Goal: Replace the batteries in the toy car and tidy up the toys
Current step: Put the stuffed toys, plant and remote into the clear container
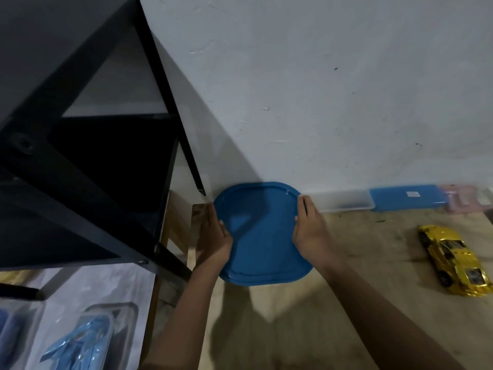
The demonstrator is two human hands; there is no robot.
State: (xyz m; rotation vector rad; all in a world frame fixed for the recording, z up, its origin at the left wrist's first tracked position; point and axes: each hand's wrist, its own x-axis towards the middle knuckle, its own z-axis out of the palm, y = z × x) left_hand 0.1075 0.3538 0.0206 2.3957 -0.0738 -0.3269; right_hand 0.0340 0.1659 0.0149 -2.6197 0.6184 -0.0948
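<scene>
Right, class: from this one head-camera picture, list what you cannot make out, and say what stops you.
Head view only.
Under the blue lid: hidden by the lid itself, held by the left hand and right hand.
Battery cover of the yellow toy car: underside faces the table.
The label on the blue-lidded box: too small to read.
The pink item: blurred, cut by the right edge.
</scene>
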